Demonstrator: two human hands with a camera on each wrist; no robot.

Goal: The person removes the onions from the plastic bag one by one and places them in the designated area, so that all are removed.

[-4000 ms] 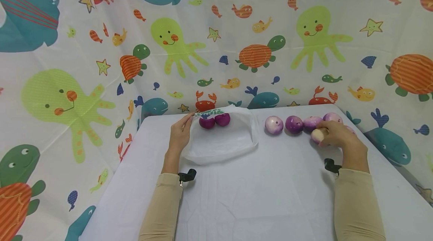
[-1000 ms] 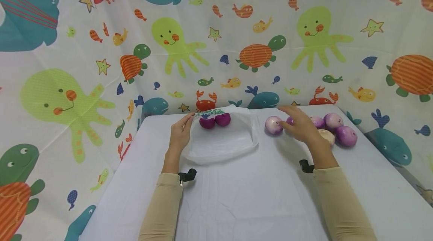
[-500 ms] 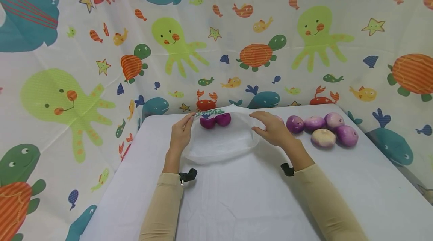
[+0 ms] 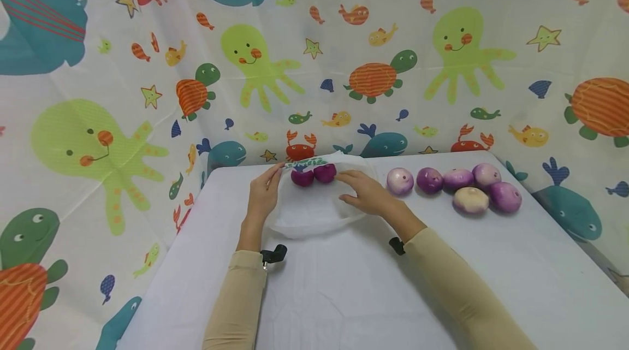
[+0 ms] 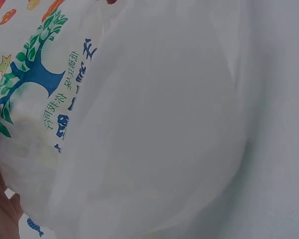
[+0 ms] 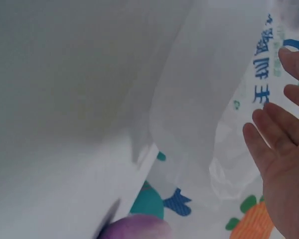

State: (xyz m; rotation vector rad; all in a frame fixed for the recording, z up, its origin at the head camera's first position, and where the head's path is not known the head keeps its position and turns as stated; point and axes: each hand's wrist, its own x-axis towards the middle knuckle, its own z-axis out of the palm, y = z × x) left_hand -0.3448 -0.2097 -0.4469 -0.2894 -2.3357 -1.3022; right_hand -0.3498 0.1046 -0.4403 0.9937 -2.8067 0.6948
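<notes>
A white plastic bag with a green and blue tree print lies with its mouth held wide. Two dark purple onions show inside at its back. My left hand pinches the bag's left rim; in the left wrist view that hand is mostly cut off by the frame edge. Over the bag's right side, my right hand reaches in with nothing in it, fingertips right by the nearer onion. Its fingers are spread and loosely bent in the right wrist view.
Right of the bag sits a pale purple onion. Beyond it several more are grouped, among them a dark purple onion and a cream-topped onion. A white-covered table carries everything, with a sea-animal curtain behind.
My right hand has let go of the cream-topped onion among the right-hand group and moved left, past the pale onion, over the bag. My left hand stays on the bag's rim.
</notes>
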